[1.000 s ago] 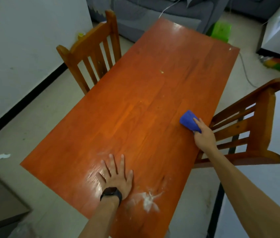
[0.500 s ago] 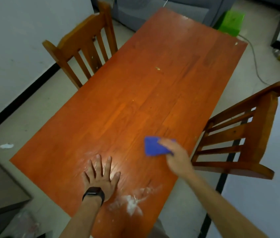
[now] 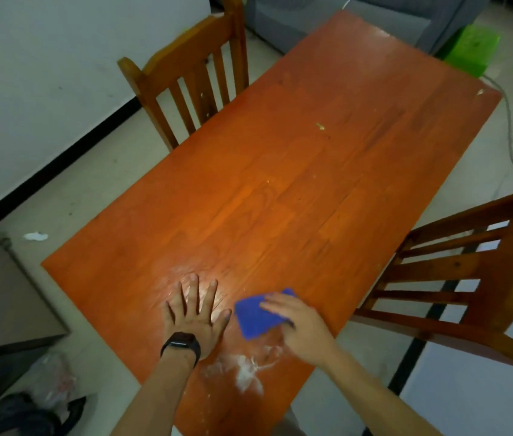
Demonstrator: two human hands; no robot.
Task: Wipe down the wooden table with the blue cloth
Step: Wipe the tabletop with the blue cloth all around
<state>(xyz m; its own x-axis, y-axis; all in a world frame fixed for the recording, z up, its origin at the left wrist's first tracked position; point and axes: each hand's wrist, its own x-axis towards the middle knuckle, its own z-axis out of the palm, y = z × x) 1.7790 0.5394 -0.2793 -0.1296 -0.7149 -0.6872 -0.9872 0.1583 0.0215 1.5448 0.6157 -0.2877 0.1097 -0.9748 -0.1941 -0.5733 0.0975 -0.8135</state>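
**On the near end of the table: two hands and a blue cloth**

At the near end of the long, orange-brown wooden table (image 3: 280, 184), the person's left hand (image 3: 194, 319) lies palm down on the boards. Its fingers (image 3: 194, 287) are straight and spread wide and hold nothing. A black wristband (image 3: 181, 343) circles that wrist; any writing on it is too small to read.

Just to the right, and a little apart from the left thumb, lies the folded, rectangular blue cloth (image 3: 255, 319), flat on the tabletop near the right-hand edge. The right hand (image 3: 299, 325) rests on the cloth's right half. Its fingers (image 3: 275, 305) are stretched out over the fabric and press it down; they are not curled around it. The thumb is hidden.

A white powdery smear (image 3: 245, 372) marks the wood just nearer than the cloth, between the two forearms. Fainter pale streaks show around the left fingertips. A small pale crumb (image 3: 320, 126) sits well away, towards the far half of the table.

One slatted wooden chair (image 3: 186, 73) stands at the left side of the table, and a second slatted wooden chair (image 3: 456, 278) stands at the right side. Beyond the far end are a grey sofa (image 3: 327, 17) and a bright green box (image 3: 472, 48). A white scrap (image 3: 35, 236) lies on the pale floor to the left.
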